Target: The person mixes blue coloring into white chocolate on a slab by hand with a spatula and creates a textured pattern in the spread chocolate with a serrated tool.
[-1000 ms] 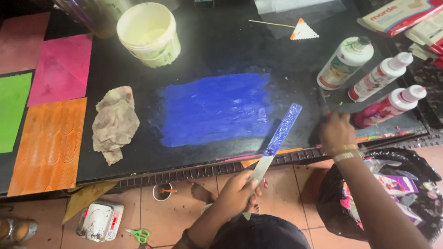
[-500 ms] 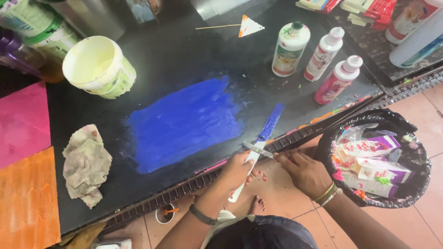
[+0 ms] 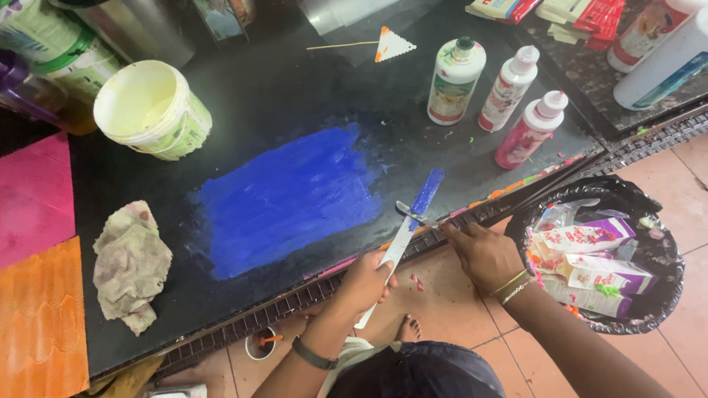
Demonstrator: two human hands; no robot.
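My left hand (image 3: 365,280) is clenched around the handle of the long flat spreader (image 3: 408,221), its blue-coated tip lying on the edge of the dark worktop (image 3: 295,96). My right hand (image 3: 483,254) sits just beside it, fingers (image 3: 451,230) pinched on a small metal scraper (image 3: 413,214) laid across the blade. By the look of it I'm scraping blue paint off the blade at the worktop's rim; a clean job calls for a steady blade and a firm drag along it.

Just past my left fingers spreads the blue paint patch (image 3: 287,199). Well beyond it, a cream-coloured tub (image 3: 151,110) with a greenish label. Beyond my right fingers stand three squeeze bottles: a white one with a green label and dark cap (image 3: 455,82), and two white-capped ones with pink-red labels (image 3: 509,88) (image 3: 531,131). To the right of my right hand, a black-lined bin (image 3: 612,258) holds crumpled white, purple and pink cartons. Far out to the left of my left fingers lie a stained rag (image 3: 131,265), a pink sheet (image 3: 33,199) and an orange sheet (image 3: 40,324).
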